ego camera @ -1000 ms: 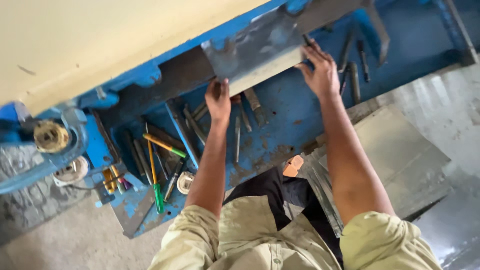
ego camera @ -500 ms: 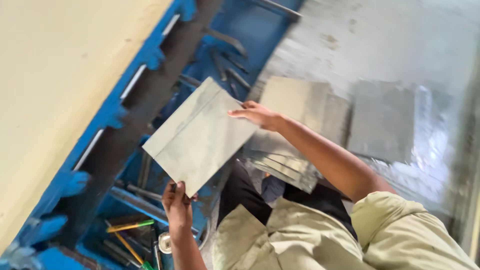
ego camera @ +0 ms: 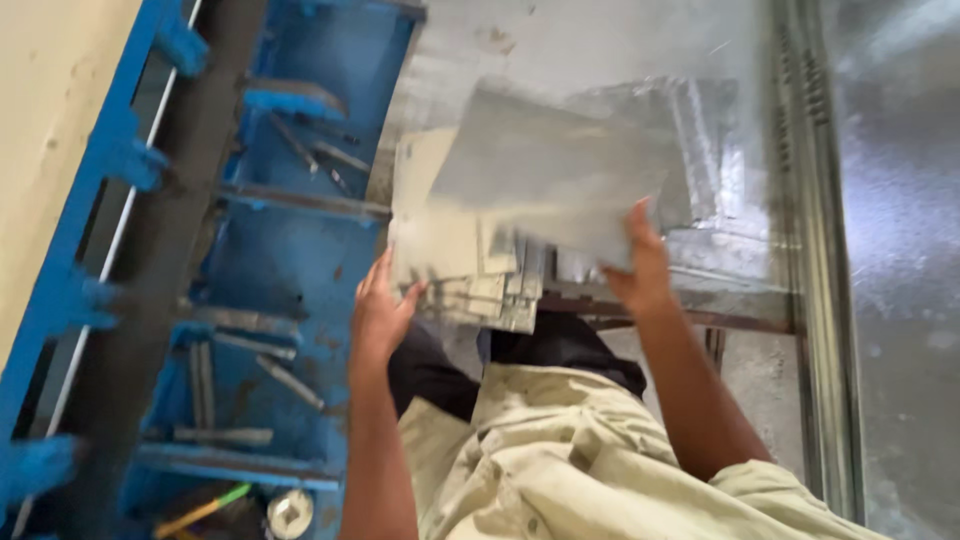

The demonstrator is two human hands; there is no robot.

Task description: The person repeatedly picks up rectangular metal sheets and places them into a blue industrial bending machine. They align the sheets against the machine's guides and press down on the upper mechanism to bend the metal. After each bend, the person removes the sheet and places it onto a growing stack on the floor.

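My right hand [ego camera: 640, 262] grips the near edge of a flat grey metal sheet [ego camera: 545, 170], held over a stack of similar cut sheets [ego camera: 462, 262]. My left hand [ego camera: 380, 310] is by the stack's left edge, fingers spread and touching the lower sheets. The picture is blurred by motion, so I cannot tell whether the held sheet rests on the stack or hovers just above it.
A blue metal machine frame [ego camera: 300, 240] with shelves of loose tools runs down the left. A long metal rail [ego camera: 815, 300] runs along the right beside a shiny sheet-metal surface [ego camera: 900, 200]. A tape roll [ego camera: 290, 512] lies at the bottom left.
The sheet was drawn out of the blue machine, carried to the right, and now sits over the stack. My view has swung right with it.
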